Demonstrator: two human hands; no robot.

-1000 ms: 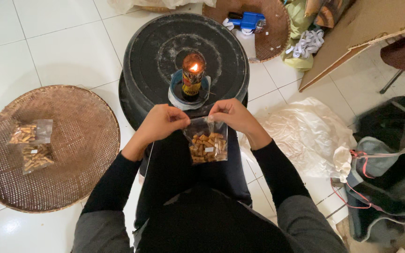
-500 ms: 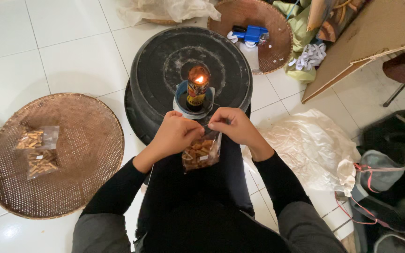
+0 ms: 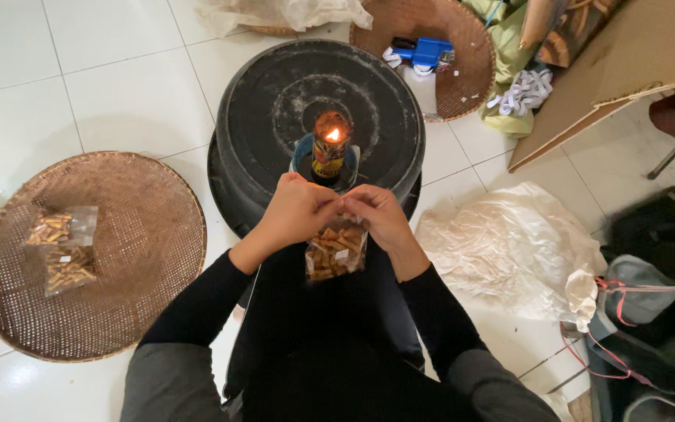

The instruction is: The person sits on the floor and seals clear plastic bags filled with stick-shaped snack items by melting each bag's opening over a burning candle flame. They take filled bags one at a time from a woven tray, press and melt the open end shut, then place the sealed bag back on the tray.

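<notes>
My left hand (image 3: 297, 209) and my right hand (image 3: 376, 215) pinch the top edge of a small clear bag of brown snacks (image 3: 336, 250), holding it upright just below a lit candle in a can (image 3: 329, 145). The candle stands in a small dish on an upturned black tub (image 3: 267, 101). My fingertips meet over the bag's mouth, close to the flame.
A round woven tray (image 3: 119, 281) at my left holds two filled snack bags (image 3: 60, 246). A second woven tray (image 3: 462, 78) at the back holds a blue tool (image 3: 425, 52). White plastic sheeting (image 3: 509, 250) lies at my right, with bags and cardboard beyond.
My hands have lifted the bag forward and brought its top edge up to the candle flame. The view has shifted slightly.
</notes>
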